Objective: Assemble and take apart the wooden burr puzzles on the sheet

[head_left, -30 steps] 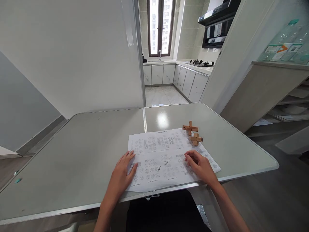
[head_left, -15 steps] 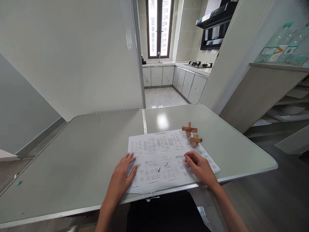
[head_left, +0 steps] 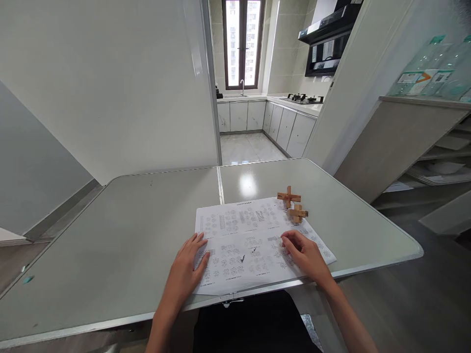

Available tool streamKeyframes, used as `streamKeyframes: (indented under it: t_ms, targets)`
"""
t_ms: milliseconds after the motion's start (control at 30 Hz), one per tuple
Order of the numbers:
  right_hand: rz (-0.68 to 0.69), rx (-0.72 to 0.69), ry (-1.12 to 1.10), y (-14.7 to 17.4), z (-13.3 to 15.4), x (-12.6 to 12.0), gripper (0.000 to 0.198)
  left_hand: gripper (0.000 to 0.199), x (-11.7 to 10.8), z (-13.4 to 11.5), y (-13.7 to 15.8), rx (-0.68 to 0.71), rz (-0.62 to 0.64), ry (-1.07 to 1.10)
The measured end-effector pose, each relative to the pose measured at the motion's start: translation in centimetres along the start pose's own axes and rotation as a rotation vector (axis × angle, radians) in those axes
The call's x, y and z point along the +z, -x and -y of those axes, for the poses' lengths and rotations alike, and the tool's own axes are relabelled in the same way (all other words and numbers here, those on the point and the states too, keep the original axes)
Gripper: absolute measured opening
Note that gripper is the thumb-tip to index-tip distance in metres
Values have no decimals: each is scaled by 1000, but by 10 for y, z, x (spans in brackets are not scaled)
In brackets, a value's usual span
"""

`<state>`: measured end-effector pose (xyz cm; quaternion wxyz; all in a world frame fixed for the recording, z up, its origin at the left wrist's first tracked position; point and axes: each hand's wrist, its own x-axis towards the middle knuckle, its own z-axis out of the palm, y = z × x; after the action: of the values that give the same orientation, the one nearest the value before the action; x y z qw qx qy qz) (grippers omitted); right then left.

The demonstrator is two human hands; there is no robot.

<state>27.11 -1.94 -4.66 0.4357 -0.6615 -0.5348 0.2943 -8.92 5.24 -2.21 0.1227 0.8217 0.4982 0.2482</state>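
Observation:
A printed paper sheet (head_left: pixel 228 235) with rows of small diagrams and two dark check marks lies at the table's front edge. My left hand (head_left: pixel 189 262) rests flat on its left side, fingers spread. Over the sheet's right part, my right hand (head_left: pixel 303 252) is closed in a pinch, thumb and fingertips together; whatever is between them, if anything, is too small to make out. Just beyond that hand sit two wooden interlocking block puzzles: a reddish cross-shaped one (head_left: pixel 289 196) and a lighter one (head_left: pixel 298 214), the lighter one at the paper's upper right corner.
The pale table (head_left: pixel 110 245) has a metal rim and a seam across it. A small teal scrap (head_left: pixel 28 279) lies near its left edge. To the right, plastic bottles (head_left: pixel 423 71) stand on a shelf unit (head_left: pixel 397 142). A kitchen with a stove (head_left: pixel 302 98) is beyond the doorway.

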Motion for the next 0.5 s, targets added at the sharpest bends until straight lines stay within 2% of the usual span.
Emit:
streamKeyframes:
  t_ms: [500]
  targets:
    - [-17,-10,-1,1,3,0,40,37,-1,-2,0,5,0,-3]
